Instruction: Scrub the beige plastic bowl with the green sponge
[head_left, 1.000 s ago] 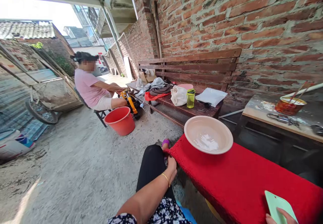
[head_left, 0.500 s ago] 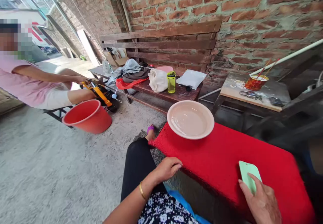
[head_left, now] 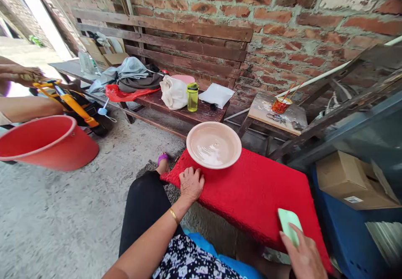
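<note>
My right hand [head_left: 303,251] grips a pale green scrubbing brush [head_left: 289,222], its thumb and fingers on the sides and top. The brush lies against the right part of a red cloth [head_left: 257,187], which covers a low table; its underside is hidden. At the cloth's near left edge, my left hand [head_left: 191,183] rests flat with its fingers pointing away from me. Just beyond those fingers stands a pale pink basin [head_left: 214,145] with clear water in it, at the cloth's far left corner.
A wooden bench [head_left: 150,103] holds a green bottle [head_left: 192,96], a white bag [head_left: 172,92] and clothes. A small side table [head_left: 260,107] carries a red tub [head_left: 281,105]. At right is a cardboard box [head_left: 348,180]; at left a red bucket [head_left: 69,145] by another person's legs.
My left hand has moved from above my knee onto the cloth's edge near the basin. The view has swung right, bringing in the cardboard box. My right hand keeps hold of the brush.
</note>
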`<state>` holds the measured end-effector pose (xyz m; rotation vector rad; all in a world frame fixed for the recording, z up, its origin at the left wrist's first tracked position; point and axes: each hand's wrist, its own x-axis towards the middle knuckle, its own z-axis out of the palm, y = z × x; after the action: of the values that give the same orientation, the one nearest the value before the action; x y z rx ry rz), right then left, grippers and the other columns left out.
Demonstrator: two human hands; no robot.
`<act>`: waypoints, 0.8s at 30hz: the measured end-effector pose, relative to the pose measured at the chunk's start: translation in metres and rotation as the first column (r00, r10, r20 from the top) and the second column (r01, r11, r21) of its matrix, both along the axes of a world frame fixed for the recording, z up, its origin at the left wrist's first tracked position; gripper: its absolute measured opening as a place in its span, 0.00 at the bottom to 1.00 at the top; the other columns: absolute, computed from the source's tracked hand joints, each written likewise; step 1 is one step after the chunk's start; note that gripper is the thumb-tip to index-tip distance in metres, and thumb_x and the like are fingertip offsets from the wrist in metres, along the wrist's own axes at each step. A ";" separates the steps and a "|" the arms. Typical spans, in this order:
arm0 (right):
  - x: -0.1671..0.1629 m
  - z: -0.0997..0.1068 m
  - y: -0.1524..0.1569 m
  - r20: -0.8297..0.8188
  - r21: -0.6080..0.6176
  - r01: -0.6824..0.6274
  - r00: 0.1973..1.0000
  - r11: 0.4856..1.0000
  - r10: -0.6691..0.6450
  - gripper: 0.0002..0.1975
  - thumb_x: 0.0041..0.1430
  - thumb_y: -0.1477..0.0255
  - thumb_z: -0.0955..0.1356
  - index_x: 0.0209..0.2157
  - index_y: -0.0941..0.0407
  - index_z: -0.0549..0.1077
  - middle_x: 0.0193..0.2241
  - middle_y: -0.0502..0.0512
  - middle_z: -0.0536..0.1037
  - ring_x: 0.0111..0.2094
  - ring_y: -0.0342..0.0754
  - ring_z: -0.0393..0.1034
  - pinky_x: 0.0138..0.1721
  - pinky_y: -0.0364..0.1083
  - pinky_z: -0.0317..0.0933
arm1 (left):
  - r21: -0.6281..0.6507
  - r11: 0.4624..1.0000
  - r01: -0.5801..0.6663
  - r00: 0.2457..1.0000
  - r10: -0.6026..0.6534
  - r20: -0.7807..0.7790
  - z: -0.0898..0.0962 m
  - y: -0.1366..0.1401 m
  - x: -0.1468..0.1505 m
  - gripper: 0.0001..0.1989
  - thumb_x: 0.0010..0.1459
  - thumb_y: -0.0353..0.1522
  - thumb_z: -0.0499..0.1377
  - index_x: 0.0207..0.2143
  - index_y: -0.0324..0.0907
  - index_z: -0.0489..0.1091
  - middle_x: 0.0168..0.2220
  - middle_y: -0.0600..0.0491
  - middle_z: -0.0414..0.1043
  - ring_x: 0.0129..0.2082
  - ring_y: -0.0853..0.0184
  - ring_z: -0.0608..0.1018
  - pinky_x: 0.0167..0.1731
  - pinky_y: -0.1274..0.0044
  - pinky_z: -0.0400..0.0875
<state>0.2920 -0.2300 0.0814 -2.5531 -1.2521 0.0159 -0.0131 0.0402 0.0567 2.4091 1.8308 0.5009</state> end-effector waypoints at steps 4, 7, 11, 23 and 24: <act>0.015 0.024 -0.027 -0.001 -0.066 0.242 0.970 0.968 -0.242 0.33 0.60 0.42 0.57 0.52 0.51 0.71 0.24 0.56 0.70 0.31 0.65 0.73 0.28 0.60 0.67 | -0.020 1.000 -0.015 1.000 0.015 -0.005 0.004 0.003 -0.002 0.17 0.64 0.38 0.54 0.50 0.42 0.75 0.46 0.43 0.71 0.50 0.54 0.68 0.49 0.63 0.57; -0.047 0.012 0.010 0.004 0.094 0.018 1.000 0.995 -0.018 0.27 0.62 0.45 0.59 0.49 0.48 0.72 0.34 0.58 0.73 0.33 0.59 0.74 0.29 0.55 0.68 | -0.021 0.999 -0.028 1.000 0.028 -0.009 0.003 0.008 -0.004 0.17 0.64 0.39 0.54 0.50 0.42 0.75 0.47 0.43 0.71 0.50 0.54 0.68 0.49 0.63 0.57; -0.103 -0.012 0.051 0.065 0.149 -0.262 0.965 0.953 0.255 0.24 0.67 0.52 0.58 0.53 0.50 0.72 0.35 0.57 0.71 0.35 0.55 0.72 0.36 0.52 0.69 | -0.007 0.999 -0.038 0.999 0.037 -0.036 0.000 0.012 -0.006 0.18 0.64 0.40 0.54 0.50 0.42 0.75 0.47 0.43 0.71 0.50 0.53 0.68 0.49 0.64 0.58; 0.016 0.030 -0.047 -0.097 -0.167 0.284 0.948 0.944 -0.302 0.41 0.57 0.38 0.52 0.56 0.52 0.69 0.32 0.62 0.72 0.42 0.68 0.70 0.40 0.63 0.67 | -0.013 0.999 -0.037 0.998 0.036 -0.059 0.003 0.004 -0.001 0.18 0.64 0.40 0.54 0.50 0.42 0.75 0.47 0.42 0.71 0.49 0.53 0.69 0.48 0.64 0.58; 0.013 0.033 -0.042 -0.084 -0.164 0.278 0.952 0.946 -0.294 0.41 0.58 0.38 0.52 0.57 0.52 0.69 0.32 0.62 0.72 0.43 0.69 0.70 0.39 0.63 0.66 | -0.011 0.999 -0.036 0.998 0.035 -0.059 0.003 0.004 -0.001 0.18 0.64 0.40 0.54 0.50 0.42 0.75 0.46 0.42 0.71 0.49 0.53 0.69 0.48 0.64 0.58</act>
<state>0.3053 -0.2720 0.1145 -2.7985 -0.8599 0.1895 -0.0141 0.0440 0.0598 2.4124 1.8971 0.4244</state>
